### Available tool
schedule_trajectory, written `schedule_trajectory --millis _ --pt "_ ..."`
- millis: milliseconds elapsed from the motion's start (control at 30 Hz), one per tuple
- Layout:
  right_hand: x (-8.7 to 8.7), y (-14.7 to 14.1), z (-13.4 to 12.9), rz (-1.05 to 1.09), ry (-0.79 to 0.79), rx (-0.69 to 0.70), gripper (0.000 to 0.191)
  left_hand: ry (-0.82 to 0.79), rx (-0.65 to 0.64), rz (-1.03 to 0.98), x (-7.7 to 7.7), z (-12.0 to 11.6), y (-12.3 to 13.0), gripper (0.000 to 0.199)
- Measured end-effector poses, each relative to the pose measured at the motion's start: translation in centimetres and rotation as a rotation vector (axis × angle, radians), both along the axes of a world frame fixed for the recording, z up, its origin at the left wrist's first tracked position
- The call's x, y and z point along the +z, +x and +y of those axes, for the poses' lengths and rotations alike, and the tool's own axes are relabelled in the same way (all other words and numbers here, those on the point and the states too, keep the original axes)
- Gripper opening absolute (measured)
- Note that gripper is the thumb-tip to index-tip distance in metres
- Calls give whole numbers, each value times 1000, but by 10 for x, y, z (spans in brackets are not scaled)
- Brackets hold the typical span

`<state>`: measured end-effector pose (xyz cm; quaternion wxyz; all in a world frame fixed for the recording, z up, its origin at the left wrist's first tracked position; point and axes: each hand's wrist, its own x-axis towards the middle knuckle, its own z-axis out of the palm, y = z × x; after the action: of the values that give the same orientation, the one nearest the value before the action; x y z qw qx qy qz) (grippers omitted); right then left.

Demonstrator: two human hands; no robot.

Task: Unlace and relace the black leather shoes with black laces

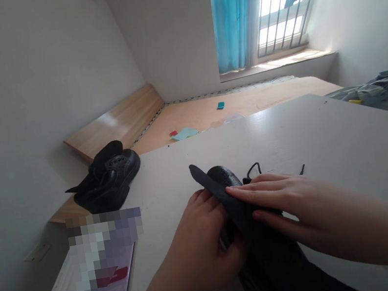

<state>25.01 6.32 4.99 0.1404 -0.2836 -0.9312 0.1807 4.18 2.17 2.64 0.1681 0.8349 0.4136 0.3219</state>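
A black shoe (268, 257) lies on the white table (327, 143) right in front of me, its toe (223, 176) pointing away. My left hand (203, 243) grips the shoe's left side near the opening. Fingers together, my right hand (285, 200) presses flat on the shoe's black tongue (210, 185). A black lace (253, 170) trails out beyond my right fingers. A second black shoe (108, 177) sits at the table's far left corner, apart from both hands.
A booklet and papers (101, 280) lie at the table's left edge. A bare wooden bed base (210, 110) with small coloured items stands beyond the table. A bundle of cloth (386, 91) rests at the right. A window with a blue curtain (232, 15) is behind.
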Motion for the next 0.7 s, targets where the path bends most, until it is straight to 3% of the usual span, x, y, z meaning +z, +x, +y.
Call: schedule_trajectory --millis 200,400,500,600,700 --pt "-2 -1 -5 -36 218 -5 51 0 -2 -40 -1 -2 -2 48" --pt "2 -5 -12 20 408 -51 52 -50 -8 -139 3 -6 -2 31" --pt "1 -11 -16 28 536 -70 51 -166 5 -227 -3 -9 -6 30" --pt "1 -16 -18 48 666 -62 50 -335 62 -458 -14 -11 -13 32" --pt "4 -16 -18 55 676 -45 52 -475 130 -660 -19 -9 -13 43"
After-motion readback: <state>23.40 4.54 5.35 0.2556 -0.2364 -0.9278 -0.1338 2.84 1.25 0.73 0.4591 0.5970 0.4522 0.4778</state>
